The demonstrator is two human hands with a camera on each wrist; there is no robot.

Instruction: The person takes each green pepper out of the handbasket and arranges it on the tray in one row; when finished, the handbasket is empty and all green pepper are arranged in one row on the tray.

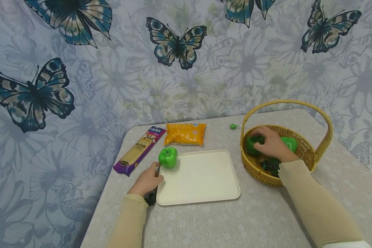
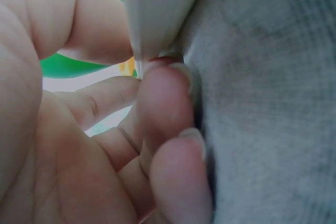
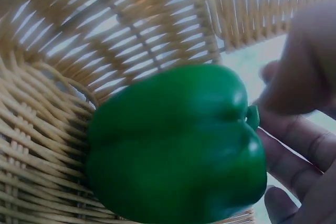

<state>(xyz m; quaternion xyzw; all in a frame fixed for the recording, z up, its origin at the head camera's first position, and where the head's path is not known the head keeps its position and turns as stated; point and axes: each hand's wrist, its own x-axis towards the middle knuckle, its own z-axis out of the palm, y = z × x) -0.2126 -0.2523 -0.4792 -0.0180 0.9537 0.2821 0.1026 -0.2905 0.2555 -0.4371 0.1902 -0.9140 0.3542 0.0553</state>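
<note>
My left hand [image 1: 147, 179] grips the left rim of a cream rectangular tray [image 1: 201, 179], its fingertips down at the tabletop. A bright green bell pepper [image 1: 168, 157] sits on the tray's far left corner, just beyond that hand. My right hand [image 1: 272, 143] reaches into a wicker basket [image 1: 257, 171] at the right. In the right wrist view, a dark green bell pepper [image 3: 173, 145] lies against the woven wall, stem towards the hand. Loosely bent fingers meet the stem end, some tips hidden behind the pepper, with the thumb close to the stem.
Another green pepper [image 1: 289, 143] lies in the basket, beneath its tall arched handle [image 1: 286, 101]. A purple noodle packet [image 1: 139, 150] and an orange packet [image 1: 185, 133] lie behind the tray. Near the wall is a small green item [image 1: 233, 126].
</note>
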